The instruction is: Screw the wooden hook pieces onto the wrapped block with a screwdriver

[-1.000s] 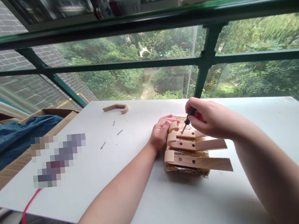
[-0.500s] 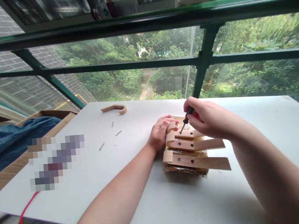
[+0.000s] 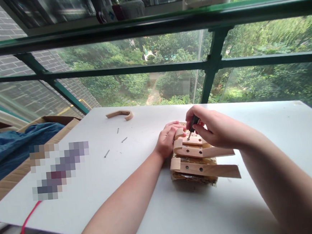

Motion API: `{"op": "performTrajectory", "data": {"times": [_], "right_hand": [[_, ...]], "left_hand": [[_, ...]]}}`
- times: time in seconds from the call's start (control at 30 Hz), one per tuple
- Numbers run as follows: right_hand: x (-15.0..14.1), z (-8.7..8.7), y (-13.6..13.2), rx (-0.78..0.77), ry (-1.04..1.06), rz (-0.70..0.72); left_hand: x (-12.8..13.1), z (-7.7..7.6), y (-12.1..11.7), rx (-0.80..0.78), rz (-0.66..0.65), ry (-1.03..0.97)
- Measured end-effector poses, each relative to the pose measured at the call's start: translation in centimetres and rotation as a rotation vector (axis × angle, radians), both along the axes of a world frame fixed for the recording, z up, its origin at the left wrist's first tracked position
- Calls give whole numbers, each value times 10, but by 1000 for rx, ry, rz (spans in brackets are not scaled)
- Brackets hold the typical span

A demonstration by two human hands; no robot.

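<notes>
My right hand (image 3: 213, 127) grips the black handle of a screwdriver (image 3: 193, 122). The tip of its shaft meets a screw in the farthest of three curved wooden hooks (image 3: 194, 140). These hooks lie side by side across a block wrapped in clear shiny film (image 3: 194, 179), and screw heads show in the nearer two. My left hand (image 3: 165, 140) is closed around the curled end of the farthest hook, its fingers over the block's far left corner. The right hand covers part of that hook's straight end.
Three loose screws (image 3: 106, 153) lie on the white table (image 3: 139, 176) to the left. Behind them rests another wooden hook (image 3: 119, 114). A blurred-out item with a red cord (image 3: 28, 222) is at the left edge, beside a cardboard box (image 3: 57, 133) holding blue cloth. Green railings stand behind.
My right hand has turned and shifted slightly left around the screwdriver handle, whose tilt has changed a little. The left hand and the hooks stay in place.
</notes>
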State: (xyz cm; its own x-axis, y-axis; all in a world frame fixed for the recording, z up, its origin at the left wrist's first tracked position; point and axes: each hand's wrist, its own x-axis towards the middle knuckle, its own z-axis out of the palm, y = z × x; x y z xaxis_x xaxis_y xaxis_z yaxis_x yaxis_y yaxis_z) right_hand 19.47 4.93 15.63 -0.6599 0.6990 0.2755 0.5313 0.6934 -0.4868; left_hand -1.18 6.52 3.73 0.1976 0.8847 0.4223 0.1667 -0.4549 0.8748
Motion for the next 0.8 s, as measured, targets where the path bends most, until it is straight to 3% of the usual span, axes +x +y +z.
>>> {"op": "performTrajectory", "data": {"times": [0.23,0.57,0.8], "right_hand": [[4,6,-3,-36,-43,-64],[0,6,-6,27,-129,-124],[-6,1,-1,67,-15,-94]], "left_hand": [[-1,0,1,14,3,44],[0,0,0,0,-16,32],[-1,-3,2,19,-3,19]]}}
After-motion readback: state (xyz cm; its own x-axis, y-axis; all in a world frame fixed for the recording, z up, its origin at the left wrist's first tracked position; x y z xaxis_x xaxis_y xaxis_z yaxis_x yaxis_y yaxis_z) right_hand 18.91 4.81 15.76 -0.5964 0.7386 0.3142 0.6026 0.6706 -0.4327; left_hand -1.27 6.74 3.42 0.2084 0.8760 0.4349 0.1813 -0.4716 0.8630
